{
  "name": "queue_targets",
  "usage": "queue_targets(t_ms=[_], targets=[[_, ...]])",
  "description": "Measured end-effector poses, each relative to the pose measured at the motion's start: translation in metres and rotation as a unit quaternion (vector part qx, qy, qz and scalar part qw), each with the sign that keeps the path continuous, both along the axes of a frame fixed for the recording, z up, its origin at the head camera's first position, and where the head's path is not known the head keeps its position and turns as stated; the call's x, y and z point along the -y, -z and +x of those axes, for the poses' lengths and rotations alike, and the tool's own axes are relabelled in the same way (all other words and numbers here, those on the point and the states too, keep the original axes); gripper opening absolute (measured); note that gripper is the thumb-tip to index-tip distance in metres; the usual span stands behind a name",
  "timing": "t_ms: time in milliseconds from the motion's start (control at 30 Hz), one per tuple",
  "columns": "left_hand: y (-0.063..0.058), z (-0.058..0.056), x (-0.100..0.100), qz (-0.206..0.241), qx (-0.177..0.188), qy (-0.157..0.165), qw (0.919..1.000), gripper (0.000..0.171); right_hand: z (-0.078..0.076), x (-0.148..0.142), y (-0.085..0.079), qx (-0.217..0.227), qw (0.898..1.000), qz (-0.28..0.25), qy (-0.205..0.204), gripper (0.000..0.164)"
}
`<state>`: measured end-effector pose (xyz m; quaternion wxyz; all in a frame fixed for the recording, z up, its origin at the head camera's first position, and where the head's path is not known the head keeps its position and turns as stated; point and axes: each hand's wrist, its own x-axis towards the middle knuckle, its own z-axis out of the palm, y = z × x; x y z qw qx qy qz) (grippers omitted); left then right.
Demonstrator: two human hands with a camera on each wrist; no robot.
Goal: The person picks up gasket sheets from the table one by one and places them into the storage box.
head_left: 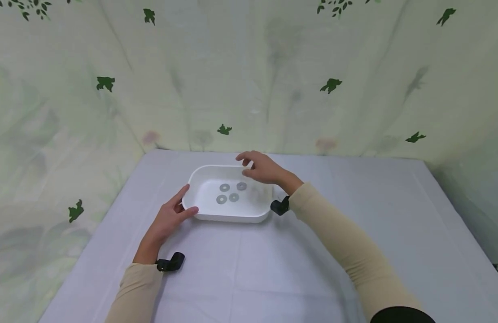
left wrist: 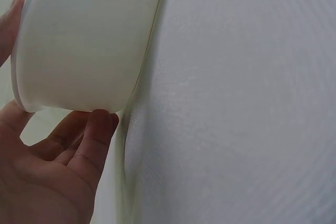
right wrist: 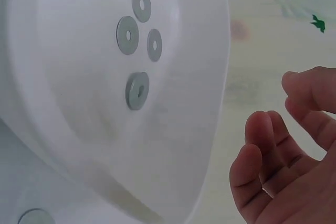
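Observation:
A white oblong tub (head_left: 233, 218) with rounded corners sits on the table, several flat grey washers (head_left: 218, 200) lying on its floor. My left hand (head_left: 168, 220) grips the tub's left end, thumb on the front rim; in the left wrist view its fingertips (left wrist: 102, 121) press the outer wall. Over the far right part of the rim hovers my right hand (head_left: 267, 169), fingers loosely bent and nothing between them. In the right wrist view, the washer (right wrist: 133, 96) nearest that hand looks thicker than the others.
White cloth covers the table (head_left: 216, 269). At the lower left of the right wrist view, part of a round grey disc (right wrist: 37, 216) shows outside the tub. A pale curtain (head_left: 249, 89) with green bird shapes hangs behind the table's far edge.

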<state>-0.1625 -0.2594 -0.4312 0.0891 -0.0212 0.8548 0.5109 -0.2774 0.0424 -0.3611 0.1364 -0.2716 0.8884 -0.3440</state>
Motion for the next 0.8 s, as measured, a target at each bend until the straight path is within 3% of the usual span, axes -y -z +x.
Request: queue_targets(t_ms=[200,367,633,800], targets=[[-0.003,-0.001,0.000,0.002,0.009,-0.003,1.0000,0.090,0.013,-0.027,-0.012,-0.019,1.000,-0.007,-0.014,0.040],[0.000,0.000,-0.002,0.000,0.006,0.002,1.0000,0.090,0.027,-0.066,-0.014,-0.031,0.999,-0.015,0.000,0.037],[0.000,-0.001,-0.004,0.002,-0.003,0.003,1.0000,0.089,0.032,-0.132,0.011,-0.045,0.998,0.014,0.032,0.033],[0.000,0.000,-0.001,0.004,-0.001,0.001,1.0000,0.090,0.037,-0.156,0.024,-0.030,0.999,0.016,0.040,0.032]])
